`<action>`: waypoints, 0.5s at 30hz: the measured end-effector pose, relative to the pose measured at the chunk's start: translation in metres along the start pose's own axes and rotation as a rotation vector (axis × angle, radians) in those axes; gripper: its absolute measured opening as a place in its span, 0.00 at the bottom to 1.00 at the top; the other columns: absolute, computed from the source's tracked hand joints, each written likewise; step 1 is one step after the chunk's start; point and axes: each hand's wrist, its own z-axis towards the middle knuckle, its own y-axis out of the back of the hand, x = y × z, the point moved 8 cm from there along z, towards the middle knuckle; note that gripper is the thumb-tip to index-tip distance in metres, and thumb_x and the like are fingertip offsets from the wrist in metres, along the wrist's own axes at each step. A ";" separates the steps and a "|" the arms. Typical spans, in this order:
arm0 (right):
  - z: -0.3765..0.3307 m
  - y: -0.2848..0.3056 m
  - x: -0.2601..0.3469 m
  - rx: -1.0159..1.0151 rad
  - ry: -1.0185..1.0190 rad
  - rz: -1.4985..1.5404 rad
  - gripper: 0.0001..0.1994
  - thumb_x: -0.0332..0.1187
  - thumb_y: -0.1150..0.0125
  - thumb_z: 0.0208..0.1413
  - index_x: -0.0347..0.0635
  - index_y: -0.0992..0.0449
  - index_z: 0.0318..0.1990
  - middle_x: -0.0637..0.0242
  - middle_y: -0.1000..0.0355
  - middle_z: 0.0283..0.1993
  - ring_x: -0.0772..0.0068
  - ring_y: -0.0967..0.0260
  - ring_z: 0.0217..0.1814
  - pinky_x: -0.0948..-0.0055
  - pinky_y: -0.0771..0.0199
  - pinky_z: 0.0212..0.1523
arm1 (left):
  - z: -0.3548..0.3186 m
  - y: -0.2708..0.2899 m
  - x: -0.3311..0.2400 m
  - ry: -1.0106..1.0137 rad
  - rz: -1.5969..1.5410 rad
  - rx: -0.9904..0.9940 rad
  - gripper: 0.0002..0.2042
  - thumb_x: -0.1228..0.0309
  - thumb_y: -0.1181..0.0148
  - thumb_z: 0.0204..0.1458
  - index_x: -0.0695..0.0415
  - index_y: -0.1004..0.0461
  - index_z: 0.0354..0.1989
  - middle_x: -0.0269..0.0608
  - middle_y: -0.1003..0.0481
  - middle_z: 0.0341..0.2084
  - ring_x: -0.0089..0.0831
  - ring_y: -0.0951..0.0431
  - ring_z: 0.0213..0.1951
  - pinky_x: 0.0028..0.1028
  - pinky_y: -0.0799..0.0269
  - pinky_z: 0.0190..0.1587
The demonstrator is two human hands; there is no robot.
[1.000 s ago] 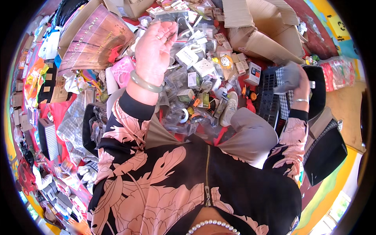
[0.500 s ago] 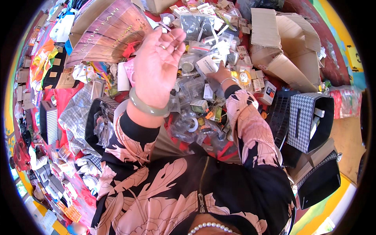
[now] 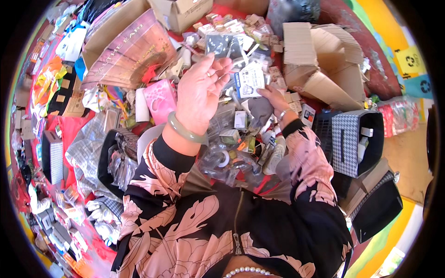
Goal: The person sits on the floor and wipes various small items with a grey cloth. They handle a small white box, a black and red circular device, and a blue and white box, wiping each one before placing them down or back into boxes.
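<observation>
My right hand (image 3: 276, 101) pinches the lower right edge of a small white box (image 3: 251, 82) with a blue side strip. The box is raised over a heap of small goods. My left hand (image 3: 200, 88), with a jade-like bangle (image 3: 184, 129) on its wrist, hovers left of the box. Its fingers are loosely apart and hold nothing that I can see. Just below my right hand lies a grey, soft-looking item (image 3: 259, 112). Nearer to me are a roll of tape (image 3: 224, 159), clear plastic bags and a smaller white box (image 3: 240, 119).
An opened cardboard box (image 3: 296, 46) stands at the far right, a large printed carton (image 3: 132, 53) at the far left. Houndstooth storage bins (image 3: 348, 143) flank me, one holding plastic bags (image 3: 121, 169). A pink package (image 3: 160, 98) lies left of my left hand.
My right hand has closed on the white box and lifted it from the heap, turning its printed face up. My left hand has shifted slightly right and lower.
</observation>
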 end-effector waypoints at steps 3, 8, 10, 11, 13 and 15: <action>-0.073 -0.003 0.060 0.083 0.087 0.246 0.30 0.41 0.35 0.47 0.35 0.34 0.57 0.62 0.30 0.53 0.70 0.33 0.53 0.70 0.35 0.55 | 0.003 -0.009 0.012 -0.053 0.146 0.047 0.10 0.68 0.42 0.54 0.60 0.27 0.40 0.38 0.25 0.37 0.26 0.27 0.41 0.28 0.34 0.45; -0.172 -0.016 0.120 0.074 0.259 0.379 0.34 0.42 0.35 0.46 0.34 0.37 0.59 0.61 0.32 0.55 0.68 0.35 0.56 0.70 0.39 0.58 | -0.011 -0.058 0.049 0.019 0.444 0.334 0.24 0.59 0.38 0.52 0.62 0.32 0.51 0.37 0.28 0.44 0.26 0.31 0.48 0.28 0.40 0.54; -0.196 -0.020 0.128 0.070 0.318 0.416 0.34 0.42 0.36 0.46 0.32 0.37 0.59 0.59 0.32 0.54 0.67 0.35 0.56 0.70 0.38 0.58 | -0.016 -0.074 0.068 0.091 0.477 0.508 0.31 0.56 0.35 0.49 0.63 0.36 0.55 0.41 0.29 0.46 0.28 0.32 0.51 0.29 0.42 0.57; -0.204 -0.017 0.127 0.041 0.340 0.439 0.34 0.43 0.36 0.46 0.30 0.37 0.58 0.58 0.31 0.53 0.67 0.34 0.55 0.70 0.37 0.58 | -0.026 -0.085 0.077 0.197 0.394 0.588 0.34 0.56 0.35 0.48 0.63 0.40 0.58 0.42 0.30 0.48 0.29 0.31 0.51 0.31 0.39 0.56; -0.210 -0.012 0.126 0.027 0.360 0.470 0.34 0.42 0.36 0.46 0.30 0.37 0.58 0.58 0.31 0.53 0.67 0.33 0.54 0.70 0.37 0.57 | -0.030 -0.096 0.086 0.203 0.350 0.667 0.34 0.57 0.35 0.48 0.63 0.41 0.59 0.43 0.31 0.49 0.29 0.31 0.51 0.31 0.36 0.55; -0.213 -0.011 0.127 0.023 0.362 0.490 0.34 0.42 0.35 0.47 0.30 0.37 0.58 0.58 0.31 0.53 0.67 0.33 0.54 0.71 0.36 0.57 | -0.031 -0.101 0.090 0.221 0.307 0.705 0.33 0.60 0.35 0.49 0.64 0.42 0.59 0.43 0.31 0.49 0.30 0.29 0.51 0.31 0.31 0.53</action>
